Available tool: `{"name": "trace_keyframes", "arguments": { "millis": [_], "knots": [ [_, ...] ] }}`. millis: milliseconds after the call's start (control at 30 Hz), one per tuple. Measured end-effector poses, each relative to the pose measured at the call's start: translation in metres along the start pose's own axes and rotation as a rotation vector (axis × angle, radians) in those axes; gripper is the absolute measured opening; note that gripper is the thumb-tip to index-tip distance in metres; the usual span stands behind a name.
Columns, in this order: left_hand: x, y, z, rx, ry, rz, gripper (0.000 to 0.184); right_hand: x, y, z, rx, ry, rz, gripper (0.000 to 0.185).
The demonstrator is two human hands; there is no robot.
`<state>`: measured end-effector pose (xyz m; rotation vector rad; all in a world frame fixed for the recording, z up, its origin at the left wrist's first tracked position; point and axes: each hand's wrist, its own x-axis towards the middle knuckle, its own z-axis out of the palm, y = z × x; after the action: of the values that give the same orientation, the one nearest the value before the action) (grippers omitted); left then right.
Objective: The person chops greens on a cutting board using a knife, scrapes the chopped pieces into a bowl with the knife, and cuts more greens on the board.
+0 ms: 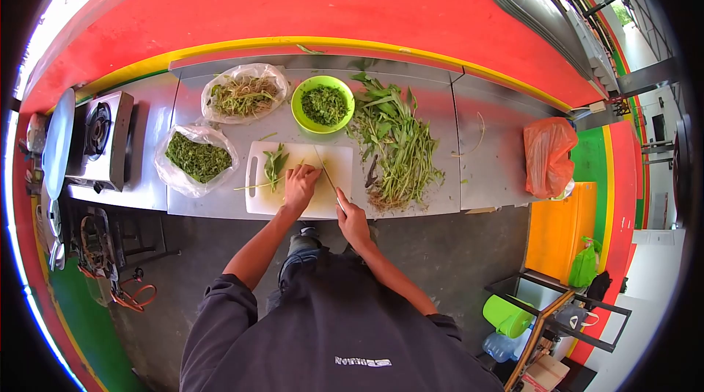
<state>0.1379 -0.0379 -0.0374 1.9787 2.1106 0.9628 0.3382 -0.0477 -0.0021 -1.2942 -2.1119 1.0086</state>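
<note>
My right hand (pixel 353 225) is closed around the handle of a kitchen knife (pixel 327 174), its blade angled up and left across the white cutting board (pixel 257 205). On the board just left of the blade rests my left hand (pixel 299 187), fingers bent and close together; what lies under them is hidden. Beside that hand, a sprig of leafy greens (pixel 275 163) lies with its stem reaching over the board's left edge. A lime-green bowl (pixel 298 110) of chopped greens (pixel 324 104) stands behind the board. To the right spreads a heap of uncut greens (pixel 400 146) with roots.
Left of the board are a plastic bag of chopped greens (pixel 198 156) and a plastic bag of stems and roots (pixel 246 93). A gas stove (pixel 100 132) occupies the left end, an orange plastic bag (pixel 548 157) the right. A red wall (pixel 293 7) runs behind the metal counter (pixel 491 172).
</note>
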Motion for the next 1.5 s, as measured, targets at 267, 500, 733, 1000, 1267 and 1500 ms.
{"name": "trace_keyframes", "arguments": {
  "millis": [267,500,733,1000,1267,1500],
  "knots": [
    [0.002,0.001,-0.002,-0.014,-0.005,0.004,0.019,0.002,-0.003,-0.001,-0.008,-0.052,0.040,0.053],
    [0.005,-0.002,-0.002,-0.016,0.030,0.013,0.018,-0.001,0.000,-0.002,0.043,-0.039,0.034,0.052],
    [0.001,0.001,-0.003,0.014,-0.008,0.009,0.016,0.013,-0.001,0.004,-0.023,-0.053,0.034,0.052],
    [0.004,0.003,-0.006,-0.014,-0.020,0.017,0.016,0.009,0.001,0.001,0.001,-0.052,0.032,0.053],
    [0.000,0.003,-0.003,0.006,-0.049,-0.023,0.017,0.006,-0.003,-0.001,0.021,-0.014,0.016,0.053],
    [0.003,0.005,-0.004,-0.024,-0.046,-0.006,0.017,0.012,-0.002,0.004,-0.030,-0.025,0.048,0.053]
  ]
}}
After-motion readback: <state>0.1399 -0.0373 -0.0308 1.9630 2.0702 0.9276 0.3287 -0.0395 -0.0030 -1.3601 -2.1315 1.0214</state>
